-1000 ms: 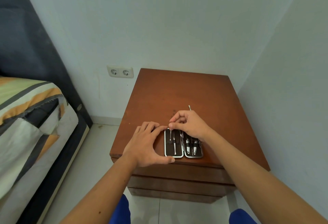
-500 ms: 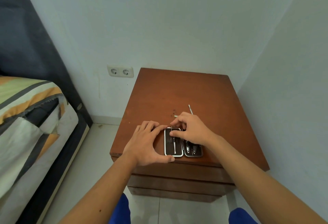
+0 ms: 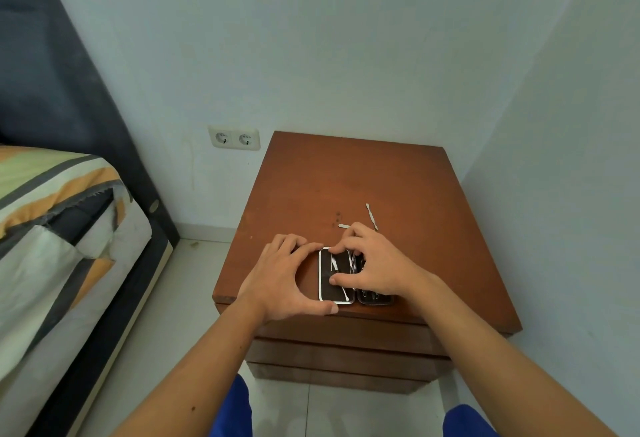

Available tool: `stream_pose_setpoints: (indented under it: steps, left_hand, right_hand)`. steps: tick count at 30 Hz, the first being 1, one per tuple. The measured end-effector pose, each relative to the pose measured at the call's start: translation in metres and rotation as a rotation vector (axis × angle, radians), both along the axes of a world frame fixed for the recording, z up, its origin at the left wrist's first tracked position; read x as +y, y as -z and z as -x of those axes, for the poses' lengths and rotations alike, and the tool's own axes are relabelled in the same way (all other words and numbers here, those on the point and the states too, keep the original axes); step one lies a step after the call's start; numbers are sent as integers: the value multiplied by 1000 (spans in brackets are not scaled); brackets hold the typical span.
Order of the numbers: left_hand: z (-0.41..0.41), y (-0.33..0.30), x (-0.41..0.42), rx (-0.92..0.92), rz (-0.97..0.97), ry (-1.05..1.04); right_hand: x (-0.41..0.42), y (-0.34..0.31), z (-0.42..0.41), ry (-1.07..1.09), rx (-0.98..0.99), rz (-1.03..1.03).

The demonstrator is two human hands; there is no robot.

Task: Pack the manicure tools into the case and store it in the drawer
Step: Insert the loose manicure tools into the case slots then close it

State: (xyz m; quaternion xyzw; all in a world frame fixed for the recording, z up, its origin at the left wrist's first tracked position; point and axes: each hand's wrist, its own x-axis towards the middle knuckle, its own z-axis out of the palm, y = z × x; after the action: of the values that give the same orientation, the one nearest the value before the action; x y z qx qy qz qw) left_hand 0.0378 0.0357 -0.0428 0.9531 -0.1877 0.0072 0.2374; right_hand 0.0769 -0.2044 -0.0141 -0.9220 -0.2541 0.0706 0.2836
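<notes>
A small dark manicure case point(image 3: 327, 289) with a silver rim lies open near the front edge of the brown nightstand point(image 3: 346, 177). Thin metal tools sit in its left half; the right half is mostly hidden under my right hand point(image 3: 377, 267). That hand's thumb and forefinger press a thin tool into the left half. My left hand point(image 3: 284, 277) curls around the case's left side, thumb at its front corner, forefinger at its back corner. Two loose slim metal tools lie behind the hands: one long point(image 3: 371, 216), one short and partly hidden point(image 3: 343, 226).
The nightstand's drawer fronts point(image 3: 339, 350) are closed below the top. A bed with a striped cover point(image 3: 52, 228) stands to the left, a wall socket point(image 3: 233, 138) behind. Walls close in at the back and right. My knees in blue point(image 3: 232, 412) are below.
My right hand has come down from holding a thin tool upright over the case to pressing it flat into the left half. My left hand has stayed put.
</notes>
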Motion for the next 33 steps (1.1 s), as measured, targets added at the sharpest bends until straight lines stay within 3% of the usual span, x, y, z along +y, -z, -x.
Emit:
stream_pose_setpoints:
  steps: [23,33]
  left_hand:
    - [2,-1,-1,-33,-9,2]
    - [2,-1,-1,-16,-18,0]
  right_hand:
    - [-12,0,5,-54,87,-43]
    - [-16,4,1,-95,91,46]
